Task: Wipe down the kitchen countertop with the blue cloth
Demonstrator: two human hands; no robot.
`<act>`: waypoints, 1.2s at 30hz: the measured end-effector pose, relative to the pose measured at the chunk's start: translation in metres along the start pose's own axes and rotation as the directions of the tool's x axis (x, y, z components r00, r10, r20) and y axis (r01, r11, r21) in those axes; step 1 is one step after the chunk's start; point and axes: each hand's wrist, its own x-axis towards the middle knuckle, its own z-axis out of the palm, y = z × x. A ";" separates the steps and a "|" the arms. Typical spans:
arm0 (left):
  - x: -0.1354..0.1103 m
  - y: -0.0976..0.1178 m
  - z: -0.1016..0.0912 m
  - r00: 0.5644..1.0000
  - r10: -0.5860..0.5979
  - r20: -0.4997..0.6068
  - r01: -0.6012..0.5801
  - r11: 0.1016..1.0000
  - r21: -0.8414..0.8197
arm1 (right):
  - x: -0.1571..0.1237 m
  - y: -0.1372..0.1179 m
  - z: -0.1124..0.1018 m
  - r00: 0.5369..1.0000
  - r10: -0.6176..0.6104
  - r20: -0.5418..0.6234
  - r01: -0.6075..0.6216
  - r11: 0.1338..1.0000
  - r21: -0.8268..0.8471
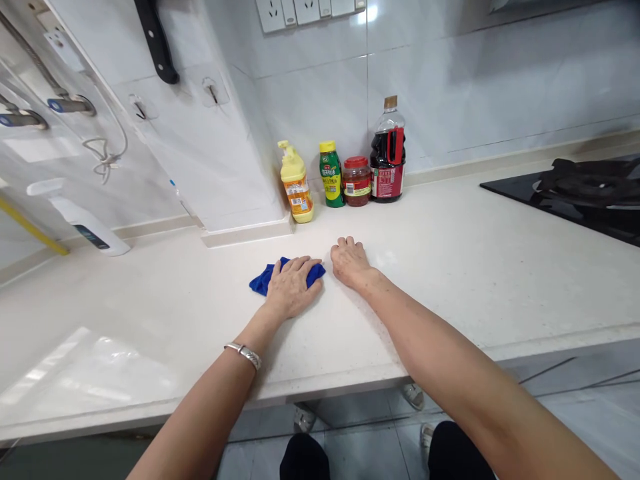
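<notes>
A blue cloth (261,283) lies bunched on the pale countertop (200,333). My left hand (294,287) presses down over it, fingers on top and thumb at its right edge; the cloth shows on both sides of the hand. Just to the right, my right hand (349,261) rests on the counter with its fingers curled into a fist. The inside of that fist is hidden, so whether anything is in it cannot be seen. A small gap separates the two hands.
Along the wall stand a yellow pump bottle (299,183), a green bottle (331,175), a red-lidded jar (357,181) and a large dark sauce bottle (388,157). A black gas stove (595,190) is at right. At left are a white spray bottle (85,223) and a hanging knife (159,43).
</notes>
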 end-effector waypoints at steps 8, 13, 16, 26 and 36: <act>0.031 -0.014 0.004 1.000 0.013 -0.003 -0.013 1.000 -0.010 | 0.001 -0.004 -0.001 1.000 0.011 0.011 -0.011 1.000 -0.024; 0.049 -0.022 0.009 0.999 -0.038 -0.036 0.038 0.999 -0.005 | 0.003 -0.005 -0.001 1.000 0.016 0.018 -0.015 0.999 -0.039; 0.059 -0.025 0.011 0.997 -0.051 -0.050 0.051 0.999 0.006 | 0.005 -0.005 0.001 1.000 0.016 0.013 -0.015 0.998 -0.055; 0.082 -0.039 0.014 0.993 -0.102 -0.059 0.105 0.993 0.045 | 0.007 -0.006 0.001 1.000 0.015 0.011 -0.015 0.998 -0.065; 0.102 -0.054 0.017 0.990 -0.131 -0.046 0.134 0.989 0.065 | 0.007 -0.007 -0.001 1.000 0.021 0.009 -0.020 0.997 -0.072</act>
